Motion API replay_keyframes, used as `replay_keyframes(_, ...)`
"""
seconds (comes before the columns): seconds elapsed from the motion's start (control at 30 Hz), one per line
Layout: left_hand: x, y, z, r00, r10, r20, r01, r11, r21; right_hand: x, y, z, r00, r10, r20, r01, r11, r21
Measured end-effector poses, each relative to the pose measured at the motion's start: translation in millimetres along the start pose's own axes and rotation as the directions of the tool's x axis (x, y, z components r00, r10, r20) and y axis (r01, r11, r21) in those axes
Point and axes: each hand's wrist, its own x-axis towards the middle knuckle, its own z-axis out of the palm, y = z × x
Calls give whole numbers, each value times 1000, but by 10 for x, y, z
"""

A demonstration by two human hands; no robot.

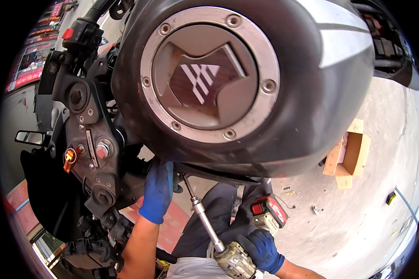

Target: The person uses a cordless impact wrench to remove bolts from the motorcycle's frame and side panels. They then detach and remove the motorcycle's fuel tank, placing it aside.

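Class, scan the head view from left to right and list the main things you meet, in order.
Rear-view mirror → orange ignition key → left hand → round fuel cap → right hand on the power driver → open cardboard box.

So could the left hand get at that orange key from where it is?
Probably yes. The left hand rests under the tank's edge, and the orange key sits exposed nearby with nothing between.

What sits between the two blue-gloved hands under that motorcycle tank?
In the head view, a long silver extension shaft runs between them, from the power driver gripped by the right hand up toward the left hand under the black fuel tank.
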Motion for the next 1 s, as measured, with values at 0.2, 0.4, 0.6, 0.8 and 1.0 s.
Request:
replay_keyframes(0.2,129,-34,59,1000,6,1,-6,999,52,-117,-132,125,991,52,-125,-40,994,97)
replay_keyframes(0.4,109,22,478,977,153,-150,-167,982,-88,-212,-418,400,961,157,-226,-109,972,210)
replay_keyframes(0.6,-349,147,326,919,-306,250,388,815,-431,-158,-577,579,893,158,-421,-84,978,189)
replay_keyframes(0.8,-225,108,514,742,-224,631,642,508,-574,-174,-660,761,811,146,-567,-71,986,152)
replay_keyframes(1.0,-151,206,472,644,-226,731,730,466,-499,-229,-657,769,810,156,-566,-73,983,167)
